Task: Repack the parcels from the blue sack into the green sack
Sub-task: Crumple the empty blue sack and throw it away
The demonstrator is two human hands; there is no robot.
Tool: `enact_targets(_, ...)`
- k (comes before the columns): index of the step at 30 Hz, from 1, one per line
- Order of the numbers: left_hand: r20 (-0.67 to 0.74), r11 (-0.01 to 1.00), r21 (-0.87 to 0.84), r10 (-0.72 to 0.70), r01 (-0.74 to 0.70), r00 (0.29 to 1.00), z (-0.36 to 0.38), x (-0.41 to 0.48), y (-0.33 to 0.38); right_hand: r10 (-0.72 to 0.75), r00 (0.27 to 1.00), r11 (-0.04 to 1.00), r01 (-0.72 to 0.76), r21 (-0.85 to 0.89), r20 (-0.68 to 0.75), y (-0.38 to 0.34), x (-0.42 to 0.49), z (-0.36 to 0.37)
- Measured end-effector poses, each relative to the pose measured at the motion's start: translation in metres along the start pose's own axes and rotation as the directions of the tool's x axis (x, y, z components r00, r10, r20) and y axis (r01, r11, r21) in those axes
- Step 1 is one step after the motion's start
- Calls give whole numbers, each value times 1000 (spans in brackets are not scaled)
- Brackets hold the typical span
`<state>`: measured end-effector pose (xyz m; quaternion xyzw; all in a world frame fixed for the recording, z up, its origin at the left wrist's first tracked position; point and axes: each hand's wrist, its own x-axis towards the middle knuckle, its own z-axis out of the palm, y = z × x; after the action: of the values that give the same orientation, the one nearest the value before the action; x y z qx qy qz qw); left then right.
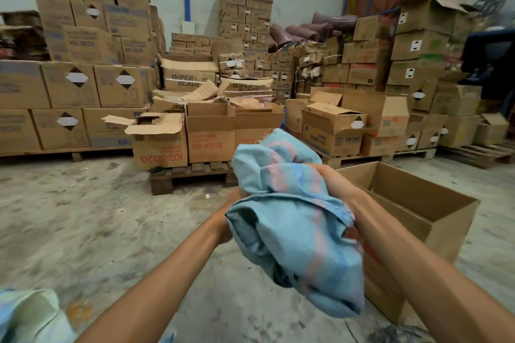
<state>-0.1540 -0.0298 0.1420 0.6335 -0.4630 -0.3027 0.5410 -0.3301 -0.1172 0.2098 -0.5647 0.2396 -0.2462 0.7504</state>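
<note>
Gripping crumpled woven blue sack [292, 231] | left hand [232, 202] clutching left folds | right hand [331, 181] clutching upper folds

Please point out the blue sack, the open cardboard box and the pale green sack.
blue sack [292, 220], head view, crumpled middle.
open cardboard box [448, 237], head view, outer side wall.
pale green sack [30, 312], head view, upper part.

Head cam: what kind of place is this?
Probably a warehouse or stockroom: stacked cardboard cartons on wooden pallets, a concrete floor, an open box on it. The left hand and right hand grip a blue sack.
</note>
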Motion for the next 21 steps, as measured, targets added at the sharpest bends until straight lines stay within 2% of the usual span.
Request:
enact_targets(2, -119, 987, -108, -135, 123, 984, 1, 5, -3, -47, 988, 932, -10, -362, -147, 3, 13, -10)
enact_targets(3, -168, 971, -184, -185, 154, 968, 0, 10, -3, -112, 964, 842, -36, -539, -240, 5, 20, -15)
enact_targets(4, -241, 965, -224, -194, 140, 951, -3, 12, -3, -202, 920, 765, -65, -640, -336, 7, 24, -16)
enact_targets(6, -434, 993, -58, -114, 98, 894, -12, 11, -3, -319, 830, 697, -121, -707, -457, 14, 32, -14)
enact_targets(7, -523, 995, 10, -83, 103, 848, -16, 8, -1, -315, 827, 717, -115, -688, -466, 15, 30, -7)
enact_targets(9, -603, 998, 17, -36, 58, 797, -23, 6, 5, -140, 892, 847, -117, -519, -430, 19, 25, 6)
enact_targets(11, -597, 1000, 26, 17, -1, 802, -23, 5, 14, 101, 936, 946, -196, -259, -338, 25, 18, 20)
enact_targets(13, -566, 993, -55, 56, -105, 823, -20, 0, 21, 181, 957, 977, -202, -73, -226, 37, 17, 24)
enact_targets(15, -493, 950, -236, 65, -205, 868, -17, -5, 24, 102, 985, 994, -105, -14, -143, 48, 20, 24)
enact_targets(17, -365, 834, -491, 66, -252, 929, -17, -8, 21, -5, 997, 998, 10, 65, -80, 56, 22, 25)
enact_targets(19, -192, 746, -639, 83, -189, 978, -15, -7, 18, -73, 997, 982, 77, 174, -28, 58, 24, 28)
enact_targets(21, -34, 679, -729, 92, -88, 995, -11, -12, 22, -113, 993, 963, 101, 250, 33, 57, 19, 34)
